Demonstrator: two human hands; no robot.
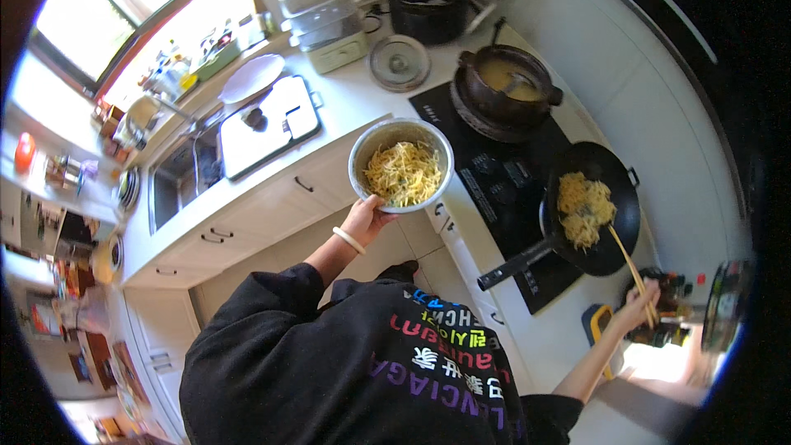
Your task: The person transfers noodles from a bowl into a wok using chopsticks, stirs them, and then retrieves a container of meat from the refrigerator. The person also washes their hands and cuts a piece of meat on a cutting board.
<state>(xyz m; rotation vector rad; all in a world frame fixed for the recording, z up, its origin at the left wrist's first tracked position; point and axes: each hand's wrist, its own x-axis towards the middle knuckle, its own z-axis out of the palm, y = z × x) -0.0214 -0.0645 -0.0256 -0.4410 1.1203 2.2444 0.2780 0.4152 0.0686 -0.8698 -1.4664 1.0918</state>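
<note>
My left hand grips the near rim of a metal mixing bowl, which hangs above the floor by the counter's edge. Inside it lies a heap of shredded yellow food with green flecks. At the right, my right hand holds a pair of wooden chopsticks, their tips touching the edge of the food in the wok. That black wok sits on the hob, its long handle jutting over the front edge. Several flattened clumps of the same shreds lie in it.
A dark clay pot of soup with a ladle stands on the black hob. Beside it are a glass lid and a black cooker. A white cutting board lies by the sink. Bottles crowd the right.
</note>
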